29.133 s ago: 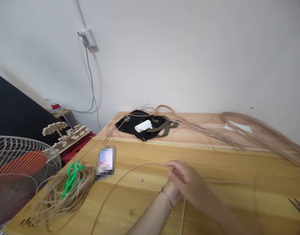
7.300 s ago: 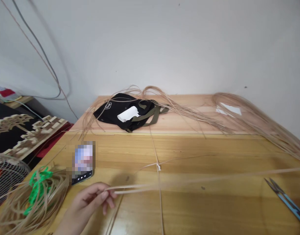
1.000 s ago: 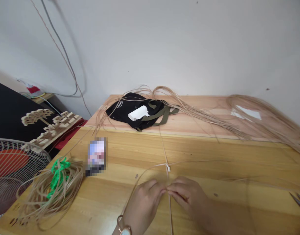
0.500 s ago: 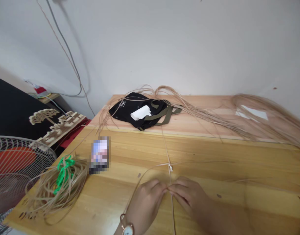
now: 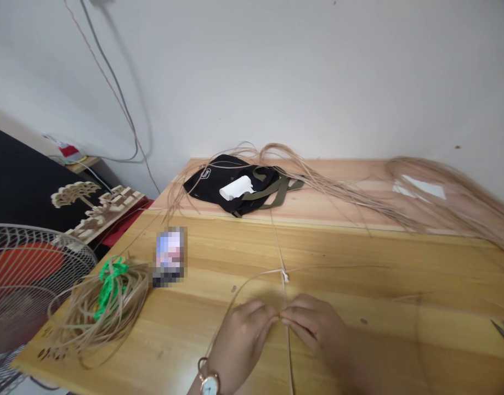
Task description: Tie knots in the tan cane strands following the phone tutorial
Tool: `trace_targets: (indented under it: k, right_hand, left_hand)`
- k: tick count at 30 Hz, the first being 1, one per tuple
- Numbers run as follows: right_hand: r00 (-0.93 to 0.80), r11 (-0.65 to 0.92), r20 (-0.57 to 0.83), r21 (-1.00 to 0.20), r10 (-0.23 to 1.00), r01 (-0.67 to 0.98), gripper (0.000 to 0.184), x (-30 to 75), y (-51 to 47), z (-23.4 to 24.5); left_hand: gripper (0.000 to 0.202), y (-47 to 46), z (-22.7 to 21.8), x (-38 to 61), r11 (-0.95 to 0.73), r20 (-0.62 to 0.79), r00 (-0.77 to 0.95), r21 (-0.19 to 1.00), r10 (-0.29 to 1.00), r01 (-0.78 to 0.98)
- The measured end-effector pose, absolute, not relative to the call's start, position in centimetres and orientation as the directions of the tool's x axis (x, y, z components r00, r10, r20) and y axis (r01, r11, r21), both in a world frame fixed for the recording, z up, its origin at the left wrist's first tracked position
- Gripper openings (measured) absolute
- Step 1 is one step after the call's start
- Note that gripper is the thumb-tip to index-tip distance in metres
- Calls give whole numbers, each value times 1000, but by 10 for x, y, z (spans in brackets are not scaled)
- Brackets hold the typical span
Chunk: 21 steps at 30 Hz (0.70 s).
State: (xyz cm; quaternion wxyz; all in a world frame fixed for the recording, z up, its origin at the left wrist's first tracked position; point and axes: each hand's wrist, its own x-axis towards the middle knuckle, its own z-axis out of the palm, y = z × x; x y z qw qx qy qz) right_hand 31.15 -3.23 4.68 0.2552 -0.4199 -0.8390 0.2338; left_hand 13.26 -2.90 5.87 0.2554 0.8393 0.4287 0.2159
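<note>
My left hand (image 5: pixel 245 332) and my right hand (image 5: pixel 313 323) meet fingertip to fingertip above the yellow wooden tabletop. Both are closed in a pinch on a thin tan rattan strip (image 5: pixel 288 356), which runs from the far side toward me. What lies exactly between the fingertips is small and partly hidden. Just beyond the hands, another rattan strip (image 5: pixel 342 267) crosses the first one. A small white tie (image 5: pixel 285 276) sits at that crossing. A watch (image 5: pixel 209 384) is on my left wrist.
On the left lies a rattan coil (image 5: pixel 107 318) bound with green ribbon (image 5: pixel 107 282), near a blurred-out screen (image 5: pixel 169 255). A fan (image 5: pixel 33 296) stands beside the table. Behind are a black bag (image 5: pixel 219 189), long loose strands (image 5: pixel 342 195) and white paper (image 5: pixel 420 187). Dark pointed blades (image 5: pixel 502 332) lie far right.
The view has shifted slightly, so more of the dark blades shows at right. Both hands stay pinched at nearly the same place on the strip.
</note>
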Motion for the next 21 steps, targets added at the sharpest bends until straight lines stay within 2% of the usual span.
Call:
trace_targets:
  k: [5, 9, 11, 12, 14, 16, 17, 19, 21]
  right_hand:
    - [-572, 623, 288, -540, 768, 565, 39, 309, -37, 49]
    - [-542, 568, 255, -611, 801, 551, 33, 309, -41, 43]
    - [-514, 526, 236, -652, 825, 546, 29, 310, -43, 36]
    - [-497, 506, 229, -670, 837, 543, 28, 311, -43, 32]
    - [-460, 467, 220, -702, 860, 538, 27, 312, -43, 25]
    - [-430, 432, 207, -728, 879, 532, 26, 313, -42, 20]
    - [-415, 414, 199, -740, 888, 531, 25, 314, -42, 17]
    - [-386, 387, 191, -753, 903, 532, 26, 314, -42, 13]
    - [-369, 380, 195, -755, 909, 535, 27, 313, -43, 10]
  left_hand:
    - [22, -39, 59, 134, -490, 141, 528, 620, 838, 613]
    - [19, -42, 58, 132, -467, 116, 525, 641, 843, 609]
    - [15, -34, 58, 118, -479, 128, 517, 607, 846, 634]
    - [23, -27, 58, 106, -486, 152, 492, 554, 857, 676]
    - [32, -11, 57, 74, -420, 273, 337, 352, 901, 837]
    - [36, 7, 52, 37, -215, 398, 151, 120, 905, 969]
    - [39, 14, 49, 20, -113, 432, 78, 57, 898, 992]
    - [45, 25, 40, -7, -41, 413, 36, 2, 910, 999]
    - [43, 32, 31, -22, -67, 368, 56, 18, 928, 998]
